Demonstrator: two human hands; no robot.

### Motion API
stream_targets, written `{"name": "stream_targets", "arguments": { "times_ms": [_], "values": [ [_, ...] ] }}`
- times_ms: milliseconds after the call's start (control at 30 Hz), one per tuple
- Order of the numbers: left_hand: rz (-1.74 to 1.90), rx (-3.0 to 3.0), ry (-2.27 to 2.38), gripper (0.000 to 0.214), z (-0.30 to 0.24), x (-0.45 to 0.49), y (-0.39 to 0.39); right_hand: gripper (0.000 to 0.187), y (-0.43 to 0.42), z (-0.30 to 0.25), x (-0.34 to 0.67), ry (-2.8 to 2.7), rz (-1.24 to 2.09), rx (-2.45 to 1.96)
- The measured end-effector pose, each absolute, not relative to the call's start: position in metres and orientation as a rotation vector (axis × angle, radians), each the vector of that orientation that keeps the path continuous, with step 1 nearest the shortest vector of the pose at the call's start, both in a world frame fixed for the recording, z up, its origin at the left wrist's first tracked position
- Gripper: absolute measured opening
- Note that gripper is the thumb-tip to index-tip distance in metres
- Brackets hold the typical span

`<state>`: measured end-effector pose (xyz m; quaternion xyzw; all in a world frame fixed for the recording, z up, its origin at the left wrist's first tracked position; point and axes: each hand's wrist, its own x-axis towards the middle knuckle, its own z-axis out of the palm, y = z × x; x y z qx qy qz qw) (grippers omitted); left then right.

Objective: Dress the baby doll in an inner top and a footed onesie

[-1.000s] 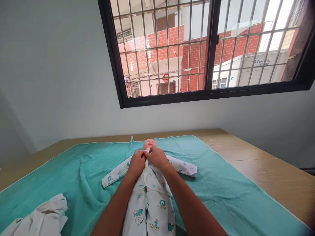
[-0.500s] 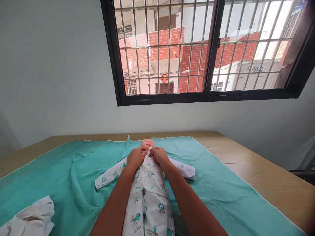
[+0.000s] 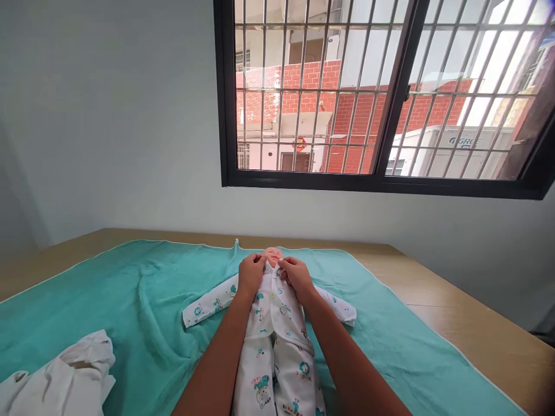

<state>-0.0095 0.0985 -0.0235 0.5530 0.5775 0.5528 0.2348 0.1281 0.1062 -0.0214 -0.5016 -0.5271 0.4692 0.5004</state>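
Note:
A baby doll point(image 3: 272, 255) lies on its back on a teal towel point(image 3: 143, 300), dressed in a white printed romper point(image 3: 277, 341) with both sleeves spread out sideways. My left hand point(image 3: 250, 275) is closed on the romper's collar at the doll's left-side neck. My right hand point(image 3: 296, 276) pinches the opposite collar edge just under the chin. Both forearms run up over the romper's legs and cover part of its front.
The towel covers a wooden table point(image 3: 468, 323) set against a pale wall. A crumpled white garment point(image 3: 65, 381) lies at the near left on the towel. A barred window point(image 3: 373, 98) is above the table, with bare wood to the right.
The view has shifted, so doll and hands appear slightly further right. My hands have stayed at the doll's neck, moving a little apart along the collar.

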Motion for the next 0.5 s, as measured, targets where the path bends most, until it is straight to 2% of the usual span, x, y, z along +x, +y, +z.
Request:
{"name": "stream_targets", "arguments": {
  "times_ms": [100,300,367,500],
  "values": [
    [1.553,1.424,1.515,0.030,-0.021,-0.006,0.099,0.015,0.118,-0.019,0.124,-1.316,1.161,-1.337],
    [1.528,1.327,1.429,0.024,-0.022,-0.002,0.099,0.035,0.130,-0.022,0.117,-1.405,1.130,-1.371],
    [1.516,1.329,1.438,0.022,-0.023,-0.001,0.100,0.034,0.129,-0.025,0.120,-1.410,1.150,-1.336],
    [1.495,1.386,1.457,0.018,-0.023,0.000,0.100,0.027,0.126,-0.030,0.128,-1.263,1.389,-1.094]
  ]
}}
